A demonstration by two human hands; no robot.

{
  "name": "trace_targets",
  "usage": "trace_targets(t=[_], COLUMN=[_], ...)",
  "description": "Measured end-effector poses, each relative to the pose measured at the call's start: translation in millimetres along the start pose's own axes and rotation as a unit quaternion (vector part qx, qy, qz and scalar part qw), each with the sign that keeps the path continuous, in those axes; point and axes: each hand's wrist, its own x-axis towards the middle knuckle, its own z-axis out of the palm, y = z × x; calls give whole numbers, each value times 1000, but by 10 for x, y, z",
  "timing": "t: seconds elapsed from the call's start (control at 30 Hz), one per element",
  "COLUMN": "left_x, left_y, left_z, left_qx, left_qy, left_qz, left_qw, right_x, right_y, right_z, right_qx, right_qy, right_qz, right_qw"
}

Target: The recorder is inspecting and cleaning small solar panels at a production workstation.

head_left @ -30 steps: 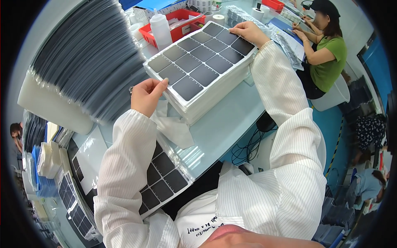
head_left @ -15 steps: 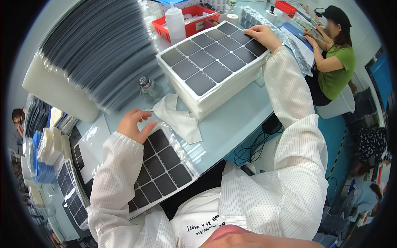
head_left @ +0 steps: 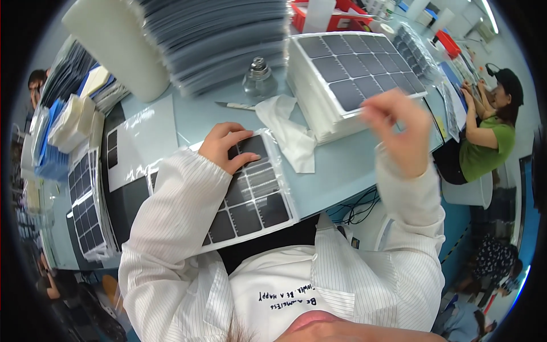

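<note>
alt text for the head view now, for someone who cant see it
A person's left hand is on a sheet of dark rectangles, while the blurred right hand is near the corner of a tall stack of similar sheets. Nearby are a crumpled white cloth, a pointed tool and a glass bottle; a co-worker in green sits at right.

Right of centre, the right hand [head_left: 401, 134] is smeared by motion; just left of centre, the left hand [head_left: 223, 149] and sleeve [head_left: 176, 199] hide part of the dark-squared sheet [head_left: 245, 216]; the top edge crops the grey stack [head_left: 222, 45] and white bottle [head_left: 319, 16]
</note>
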Motion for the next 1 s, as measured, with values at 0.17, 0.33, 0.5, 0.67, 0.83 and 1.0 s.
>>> trace_targets(t=[0.17,0.33,0.5,0.67,0.83,1.0], left_x=[7,-20,-13,-8,-25,-30], left_y=[-41,-120,-167,-208,-171,-151], left_z=[73,110,124,156,101,106], left_qx=[-40,-20,-42,-43,-37,-38], left_qy=[26,61,52,61,59,85], left_qz=[10,47,39,45,42,61], left_qw=[999,997,997,996,997,994], right_x=[-129,-77,-65,-57,-42,37], right_y=[-161,74,57,37,-1,-34], right_z=[962,1622,1630,1624,1667,1729], right_qx=[74,135,126,118,70,124], right_qy=[-149,-172,-161,-128,-88,-103], right_qz=[-66,-43,-49,-39,-75,37], right_qw=[984,975,978,984,991,986])
